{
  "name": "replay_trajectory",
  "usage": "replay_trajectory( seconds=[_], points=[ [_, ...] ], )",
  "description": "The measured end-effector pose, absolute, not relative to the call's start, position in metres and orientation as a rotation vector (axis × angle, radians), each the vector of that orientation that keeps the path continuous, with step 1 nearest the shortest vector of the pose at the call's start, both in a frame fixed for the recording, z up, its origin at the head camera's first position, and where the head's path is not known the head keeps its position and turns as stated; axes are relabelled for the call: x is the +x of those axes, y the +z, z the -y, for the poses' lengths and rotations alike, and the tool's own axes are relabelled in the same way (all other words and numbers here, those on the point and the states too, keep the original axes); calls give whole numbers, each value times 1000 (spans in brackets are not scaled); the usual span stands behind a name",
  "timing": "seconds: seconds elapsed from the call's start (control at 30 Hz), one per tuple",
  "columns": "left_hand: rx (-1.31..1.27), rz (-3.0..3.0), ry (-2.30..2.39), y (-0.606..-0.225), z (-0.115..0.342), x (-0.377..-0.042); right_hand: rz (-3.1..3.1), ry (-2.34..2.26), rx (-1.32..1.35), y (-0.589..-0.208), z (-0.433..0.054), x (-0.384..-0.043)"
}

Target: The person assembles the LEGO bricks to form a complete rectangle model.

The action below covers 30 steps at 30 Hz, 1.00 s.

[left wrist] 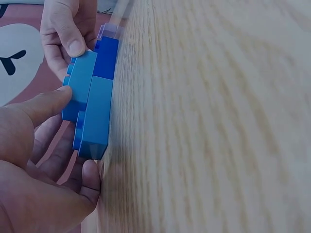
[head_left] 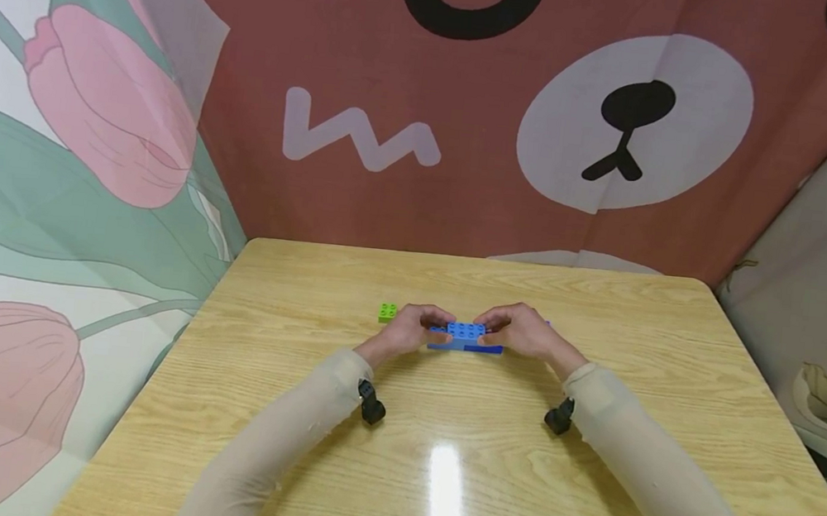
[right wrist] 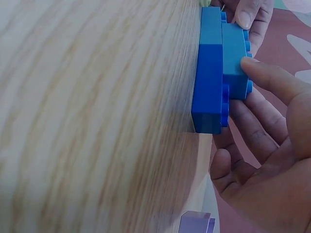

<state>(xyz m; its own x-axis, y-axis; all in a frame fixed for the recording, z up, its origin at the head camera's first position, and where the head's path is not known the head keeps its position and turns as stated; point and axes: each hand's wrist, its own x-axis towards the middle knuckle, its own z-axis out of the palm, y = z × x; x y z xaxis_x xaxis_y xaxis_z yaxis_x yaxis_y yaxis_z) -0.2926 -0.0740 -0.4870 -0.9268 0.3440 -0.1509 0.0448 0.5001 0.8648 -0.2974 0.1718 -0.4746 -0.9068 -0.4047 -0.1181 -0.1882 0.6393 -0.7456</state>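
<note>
On the counter [head_left: 306, 281] | left hand [head_left: 406, 330] and right hand [head_left: 523, 331] both pinch the upper light-blue brick [head_left: 466, 330], astride lower light-blue brick [left wrist: 98, 114] and dark-blue brick [left wrist: 107, 58] | step: likely joining | next: calls for even downward pressure

The table [head_left: 337, 276] has a pale, glossy wood-grain top with rounded far corners; a bright streak of reflected light runs down its near middle. Directly on it, toward the far side, a light blue block [left wrist: 98, 111] and a dark blue block [right wrist: 208, 80] lie end to end, touching. A green block [head_left: 387, 314] stands apart to their left, a translucent purple block [right wrist: 194, 222] to their right, largely hidden in the head view.
</note>
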Motion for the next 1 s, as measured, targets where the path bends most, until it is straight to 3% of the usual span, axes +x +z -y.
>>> replay_trajectory(
  seconds=[1.0],
  points=[
    [372,-2426,1372,-488,77,-290,-2661,-1149,-526,-463,-192,-293]
  ],
)
